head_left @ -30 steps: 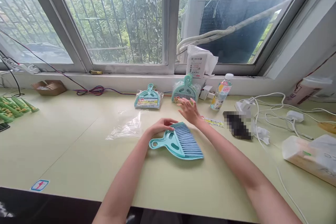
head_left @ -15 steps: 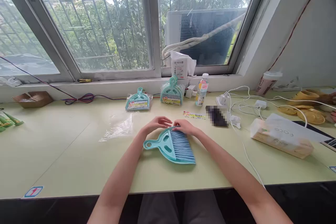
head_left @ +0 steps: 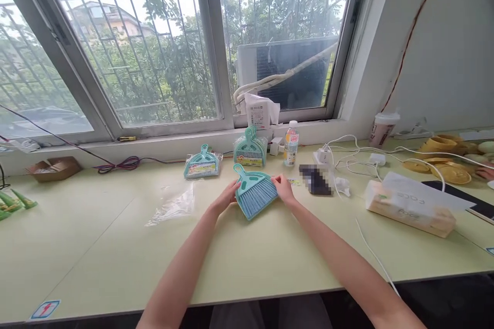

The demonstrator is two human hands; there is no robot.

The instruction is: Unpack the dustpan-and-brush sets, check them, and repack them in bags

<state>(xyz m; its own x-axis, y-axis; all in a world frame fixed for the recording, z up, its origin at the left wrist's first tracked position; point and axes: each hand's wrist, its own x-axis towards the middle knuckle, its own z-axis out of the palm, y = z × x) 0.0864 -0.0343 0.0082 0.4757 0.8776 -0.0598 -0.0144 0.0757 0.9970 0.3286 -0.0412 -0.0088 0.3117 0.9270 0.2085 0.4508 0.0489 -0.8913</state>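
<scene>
A small teal dustpan and brush set (head_left: pixel 256 196), its blue bristles pointing toward me, is held tilted above the table between both hands. My left hand (head_left: pixel 227 196) grips its left edge, and my right hand (head_left: pixel 284 188) pinches the right edge near the bristle corner. The looped handle points away from me. Behind it stand several similar sets in clear wrapping (head_left: pixel 250 150), and to their left lies one wrapped set (head_left: pixel 203 162). A crumpled clear plastic bag (head_left: pixel 175 205) rests left of my left hand. A printed label strip (head_left: pixel 294 182) shows partly beyond my right hand.
A drink bottle (head_left: pixel 292 144) stands near the window sill. Farther right are a blurred dark object (head_left: pixel 317 181), white cables, a tissue pack (head_left: pixel 409 211) and a lidded cup (head_left: pixel 384 129). A cardboard tray (head_left: pixel 54 168) sits back left. Another person's hand (head_left: pixel 487 172) shows at the right edge.
The dustpan and brush set has been raised and turned, its handle swinging from left to pointing away from me. My hands have moved to opposite sides of it. The head view has tilted up.
</scene>
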